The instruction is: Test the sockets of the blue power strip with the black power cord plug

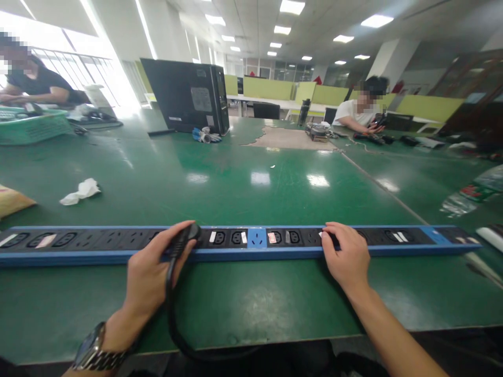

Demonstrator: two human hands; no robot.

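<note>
A long blue-edged power strip (257, 255) lies across the green table in front of me, with rows of black sockets and some white and pink labels. My left hand (155, 267) is closed round a black plug (192, 233) at the strip's face, left of its middle. From that plug a thick black cord (171, 303) loops down over the table's near edge. My right hand (348, 254) grips the strip right of its middle, fingertips at the far edge and thumb beside a small white label. What lies under its fingers is partly hidden.
Crumpled tissue (81, 191) lies at left, near a green basket (33, 125). Farther back stand a black computer case (184, 97) and blue-white gloves (206, 135). A plastic bottle (473, 191) lies at right. Two people (353, 112) sit across the table.
</note>
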